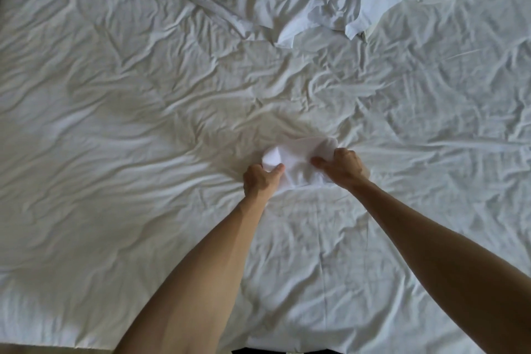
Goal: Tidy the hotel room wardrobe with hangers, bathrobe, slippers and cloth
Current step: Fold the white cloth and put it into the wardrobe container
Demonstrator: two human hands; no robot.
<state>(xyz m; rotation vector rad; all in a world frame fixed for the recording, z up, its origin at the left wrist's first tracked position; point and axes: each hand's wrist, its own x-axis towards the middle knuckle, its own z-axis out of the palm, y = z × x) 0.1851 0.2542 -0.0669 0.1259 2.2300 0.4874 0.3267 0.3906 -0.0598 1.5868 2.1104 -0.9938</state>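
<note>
Here, left hand and right hand, fingers curled, each pinching an end of the small white cloth on the rumpled bed sheet. Probably light, limp, non-slippery; best gripped at corners.

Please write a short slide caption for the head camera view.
Both hands, left and right, grip a small white cloth on a wrinkled white bed sheet.

— Any text, label, brand or number to read here?
— None. The wrinkled white bed sheet bears no print, and the loose white linen at twelve o'clock shows no tag or lettering.
</note>
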